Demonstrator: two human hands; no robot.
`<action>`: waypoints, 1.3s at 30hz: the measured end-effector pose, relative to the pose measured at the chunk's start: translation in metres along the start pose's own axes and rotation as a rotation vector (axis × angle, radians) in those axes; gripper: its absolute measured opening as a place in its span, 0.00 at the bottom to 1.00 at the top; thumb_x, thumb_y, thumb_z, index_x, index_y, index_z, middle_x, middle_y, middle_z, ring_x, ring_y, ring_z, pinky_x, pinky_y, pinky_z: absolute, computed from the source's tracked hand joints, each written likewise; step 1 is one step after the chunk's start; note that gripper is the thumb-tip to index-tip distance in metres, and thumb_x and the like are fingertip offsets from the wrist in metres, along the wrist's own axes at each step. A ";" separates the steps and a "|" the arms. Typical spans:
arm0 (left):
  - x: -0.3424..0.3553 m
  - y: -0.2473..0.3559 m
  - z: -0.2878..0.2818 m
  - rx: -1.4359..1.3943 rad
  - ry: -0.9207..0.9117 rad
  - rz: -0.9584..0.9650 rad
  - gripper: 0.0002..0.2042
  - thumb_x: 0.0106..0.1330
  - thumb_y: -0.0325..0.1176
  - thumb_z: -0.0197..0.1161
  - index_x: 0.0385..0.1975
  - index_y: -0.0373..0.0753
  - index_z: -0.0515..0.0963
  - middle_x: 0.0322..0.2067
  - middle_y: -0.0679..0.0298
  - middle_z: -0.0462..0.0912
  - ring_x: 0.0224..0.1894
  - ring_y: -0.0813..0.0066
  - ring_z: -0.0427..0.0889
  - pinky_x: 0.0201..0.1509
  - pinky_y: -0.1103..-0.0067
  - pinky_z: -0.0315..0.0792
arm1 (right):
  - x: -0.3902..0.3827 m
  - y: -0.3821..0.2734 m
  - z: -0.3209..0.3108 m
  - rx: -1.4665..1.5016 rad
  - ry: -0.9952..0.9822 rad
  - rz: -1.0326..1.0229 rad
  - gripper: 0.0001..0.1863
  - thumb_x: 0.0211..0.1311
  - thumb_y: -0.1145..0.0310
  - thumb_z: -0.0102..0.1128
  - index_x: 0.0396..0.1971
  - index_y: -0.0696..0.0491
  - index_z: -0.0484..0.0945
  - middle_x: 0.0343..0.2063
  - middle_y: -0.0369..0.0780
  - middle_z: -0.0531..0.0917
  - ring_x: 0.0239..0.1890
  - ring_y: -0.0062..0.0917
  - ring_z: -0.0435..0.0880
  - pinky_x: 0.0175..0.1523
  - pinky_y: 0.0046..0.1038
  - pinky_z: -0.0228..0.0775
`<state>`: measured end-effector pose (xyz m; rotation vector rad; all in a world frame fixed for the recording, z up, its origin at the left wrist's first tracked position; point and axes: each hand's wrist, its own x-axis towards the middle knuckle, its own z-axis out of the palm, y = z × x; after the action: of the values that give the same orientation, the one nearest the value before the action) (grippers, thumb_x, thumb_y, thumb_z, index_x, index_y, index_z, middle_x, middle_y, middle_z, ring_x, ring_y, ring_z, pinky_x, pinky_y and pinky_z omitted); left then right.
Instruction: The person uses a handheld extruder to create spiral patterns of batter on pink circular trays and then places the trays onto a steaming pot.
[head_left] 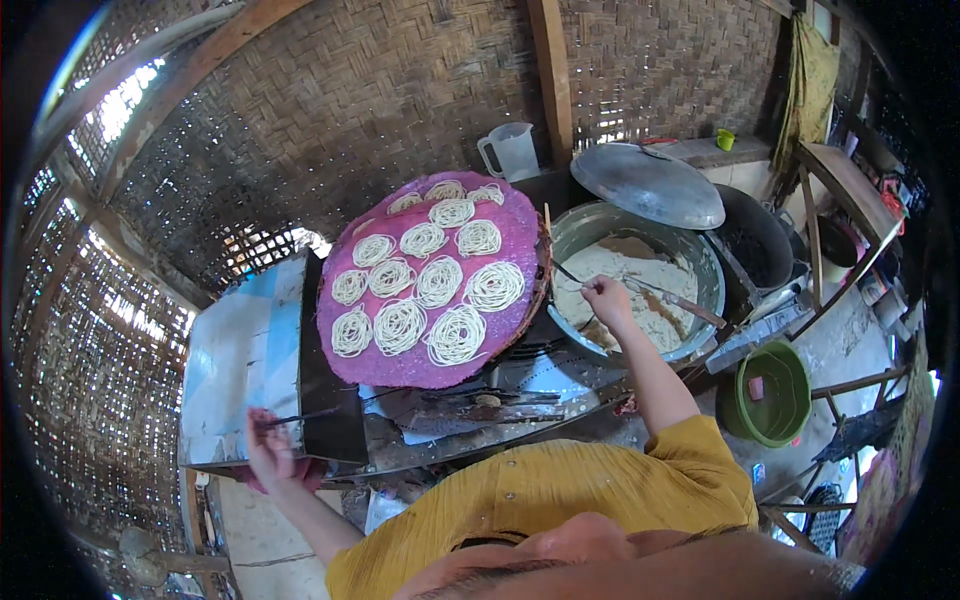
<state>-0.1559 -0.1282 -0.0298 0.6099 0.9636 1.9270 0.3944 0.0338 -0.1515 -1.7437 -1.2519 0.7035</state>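
My left hand [268, 452], slightly blurred, is closed round one end of a thin dark stick [305, 416] beside a blue-and-white box-like surface. Over the large round pot [716, 280], my right hand [606, 302] pinches a thin dark rod [570, 273]. Pale, foamy-looking contents with brownish patches [650, 268] lie in the pot. A wooden-handled tool [690, 308] rests across its near right side. Left of the pot, a round purple mat [340, 300] carries several coiled nests of pale noodles [438, 281] in rows.
A domed metal lid [650, 185] leans over the pot's back rim. Behind the mat stands a clear plastic jug [514, 152]. The blue-and-white surface [240, 350] is at left, firewood [490, 412] below the mat. A green tub [770, 400] sits low at right, near a wooden shelf [850, 190].
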 end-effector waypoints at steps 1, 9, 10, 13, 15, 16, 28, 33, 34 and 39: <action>0.002 0.011 -0.001 0.068 0.003 0.077 0.13 0.60 0.38 0.52 0.41 0.39 0.71 0.34 0.68 0.75 0.36 0.79 0.72 0.40 0.80 0.68 | 0.003 -0.003 -0.002 -0.136 0.006 -0.061 0.14 0.43 0.65 0.57 0.32 0.54 0.75 0.24 0.43 0.79 0.29 0.32 0.79 0.38 0.29 0.69; 0.019 0.044 0.068 0.193 -0.052 0.058 0.18 0.61 0.37 0.49 0.51 0.40 0.65 0.30 0.69 0.76 0.35 0.82 0.71 0.40 0.85 0.65 | 0.081 0.031 0.051 -0.712 0.049 -0.094 0.15 0.42 0.63 0.57 0.32 0.51 0.77 0.28 0.46 0.78 0.35 0.35 0.77 0.43 0.32 0.68; 0.023 0.046 0.067 0.143 -0.106 0.024 0.18 0.61 0.37 0.49 0.51 0.40 0.64 0.29 0.69 0.76 0.34 0.82 0.71 0.40 0.85 0.66 | 0.087 0.039 0.055 -0.819 -0.015 -0.174 0.13 0.43 0.65 0.55 0.31 0.52 0.77 0.28 0.46 0.78 0.36 0.36 0.77 0.43 0.32 0.68; 0.037 0.054 0.058 0.061 -0.241 -0.029 0.17 0.62 0.36 0.49 0.50 0.39 0.65 0.28 0.69 0.76 0.31 0.81 0.72 0.39 0.85 0.66 | 0.108 0.029 0.044 -0.908 -0.073 -0.267 0.11 0.44 0.66 0.51 0.28 0.53 0.78 0.27 0.47 0.79 0.34 0.35 0.78 0.42 0.32 0.68; 0.049 0.050 0.065 -0.054 -0.155 -0.076 0.16 0.62 0.36 0.49 0.48 0.39 0.67 0.27 0.68 0.76 0.29 0.80 0.73 0.38 0.84 0.67 | 0.118 0.004 0.015 -0.724 -0.043 -0.219 0.14 0.47 0.63 0.48 0.26 0.56 0.78 0.27 0.47 0.79 0.34 0.36 0.78 0.41 0.33 0.68; 0.056 0.055 0.062 -0.055 -0.111 -0.074 0.15 0.61 0.35 0.50 0.46 0.37 0.68 0.30 0.67 0.77 0.30 0.79 0.73 0.39 0.83 0.67 | 0.126 -0.012 -0.003 -0.531 -0.020 -0.179 0.16 0.49 0.61 0.46 0.27 0.58 0.77 0.29 0.48 0.79 0.35 0.37 0.77 0.41 0.33 0.68; 0.160 0.051 0.118 -0.219 -0.562 -0.281 0.24 0.61 0.40 0.45 0.52 0.28 0.57 0.48 0.51 0.68 0.38 0.63 0.76 0.44 0.69 0.71 | 0.109 -0.267 -0.116 0.685 -0.256 -0.264 0.23 0.47 0.73 0.56 0.46 0.54 0.66 0.23 0.34 0.74 0.15 0.11 0.64 0.19 0.15 0.57; 0.139 0.065 0.170 -0.073 -0.748 -0.206 0.29 0.62 0.43 0.41 0.55 0.26 0.49 0.55 0.49 0.58 0.44 0.59 0.73 0.47 0.68 0.69 | 0.090 -0.299 -0.107 0.560 -0.278 -0.373 0.24 0.48 0.70 0.56 0.48 0.55 0.65 0.23 0.36 0.76 0.15 0.11 0.64 0.18 0.15 0.56; 0.139 0.064 0.178 -0.056 -0.810 -0.215 0.30 0.62 0.44 0.41 0.55 0.25 0.47 0.56 0.49 0.55 0.46 0.59 0.71 0.49 0.68 0.67 | 0.085 -0.299 -0.111 0.561 -0.260 -0.365 0.23 0.49 0.70 0.56 0.48 0.55 0.64 0.23 0.36 0.76 0.15 0.11 0.65 0.18 0.15 0.57; 0.149 0.066 0.220 -0.130 -1.027 -0.285 0.32 0.62 0.41 0.43 0.57 0.25 0.39 0.60 0.49 0.44 0.55 0.58 0.62 0.56 0.66 0.61 | 0.048 -0.280 -0.169 0.641 -0.138 -0.415 0.22 0.47 0.67 0.58 0.46 0.52 0.68 0.23 0.35 0.75 0.18 0.09 0.66 0.21 0.11 0.57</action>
<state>-0.1046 0.0647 0.1575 1.1425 0.2347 1.1440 0.4213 0.0629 0.1769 -0.8959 -1.2462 0.8631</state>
